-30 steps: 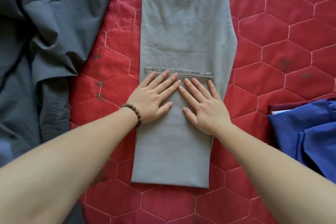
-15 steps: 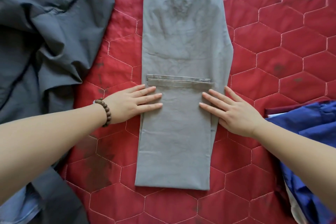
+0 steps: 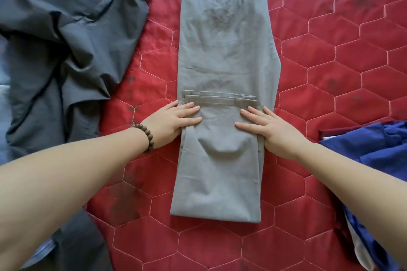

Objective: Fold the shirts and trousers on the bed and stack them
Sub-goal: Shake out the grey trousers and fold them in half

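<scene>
A pair of light grey cotton trousers (image 3: 224, 55) lies lengthwise down the middle of the bed, on a red quilted bedspread stitched in a hexagon pattern (image 3: 330, 61). The waistband, with belt loops and a buttoned back pocket, is at the far end. The leg ends are folded up over the thigh section, so the two hems lie side by side across the garment at about mid-length, and the fold edge is nearest the person.

The left hand (image 3: 169, 122) lies at the left edge of the folded section just below the hems, fingers straight and together, resting flat on the cloth, with the thumb side at or under the edge; whether the thumb tucks beneath cannot be told. A brown wooden bead bracelet (image 3: 146, 136) sits on that wrist. The right hand (image 3: 272, 130) lies at the right edge, fingers straight and slightly spread, flat on the cloth. Neither grip is closed on the fabric as far as can be seen. A shallow bulge of slack cloth stands between the two hands.

Left of the trousers, apart from them, a heap of dark grey crumpled garments (image 3: 66, 50) covers the bedspread, a black waistband showing at its far end. At the right edge lies a royal blue garment (image 3: 370, 152), over a dark red one, with pale cloth showing beneath nearer the person. Nothing lies on the trousers but the hands.

No label, brand or writing can be read.
</scene>
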`<state>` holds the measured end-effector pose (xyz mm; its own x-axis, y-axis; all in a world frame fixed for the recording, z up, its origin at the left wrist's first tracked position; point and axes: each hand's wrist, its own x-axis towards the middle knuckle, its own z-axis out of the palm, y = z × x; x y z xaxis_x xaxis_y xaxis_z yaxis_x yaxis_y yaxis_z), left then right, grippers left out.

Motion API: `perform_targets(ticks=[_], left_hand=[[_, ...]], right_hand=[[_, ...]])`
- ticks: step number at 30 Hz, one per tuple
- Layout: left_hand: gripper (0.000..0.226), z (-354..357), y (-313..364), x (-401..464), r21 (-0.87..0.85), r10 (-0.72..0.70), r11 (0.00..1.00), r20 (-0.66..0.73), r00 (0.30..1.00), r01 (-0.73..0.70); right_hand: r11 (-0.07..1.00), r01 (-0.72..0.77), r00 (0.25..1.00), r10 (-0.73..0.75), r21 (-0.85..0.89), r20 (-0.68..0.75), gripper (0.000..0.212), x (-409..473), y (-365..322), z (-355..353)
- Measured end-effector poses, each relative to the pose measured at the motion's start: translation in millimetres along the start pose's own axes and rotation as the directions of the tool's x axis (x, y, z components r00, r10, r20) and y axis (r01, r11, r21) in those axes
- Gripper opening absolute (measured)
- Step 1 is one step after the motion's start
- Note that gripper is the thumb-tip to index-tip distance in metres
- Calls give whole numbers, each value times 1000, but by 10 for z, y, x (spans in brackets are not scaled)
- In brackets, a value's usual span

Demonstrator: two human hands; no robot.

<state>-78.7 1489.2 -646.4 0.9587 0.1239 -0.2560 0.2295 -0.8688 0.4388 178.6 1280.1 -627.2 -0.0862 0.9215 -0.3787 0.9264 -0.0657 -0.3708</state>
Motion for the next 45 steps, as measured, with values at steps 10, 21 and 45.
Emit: perform_targets(ticks=[10,21,45], left_hand=[[29,-647,181,-63,-608,-201,705,323,925,365],[52,-500,-165,732,-855,-732,18,342,589,519],[43,-756,-499,1512,-829,-897,325,-118,425,455]], right_hand=[[766,-358,854,37,534,519,48,-60,-36,-796],[-20,-530,628,663,848,408,71,796,206,-618],[518,-374,555,790,769,-261,24,1572,596,-855]])
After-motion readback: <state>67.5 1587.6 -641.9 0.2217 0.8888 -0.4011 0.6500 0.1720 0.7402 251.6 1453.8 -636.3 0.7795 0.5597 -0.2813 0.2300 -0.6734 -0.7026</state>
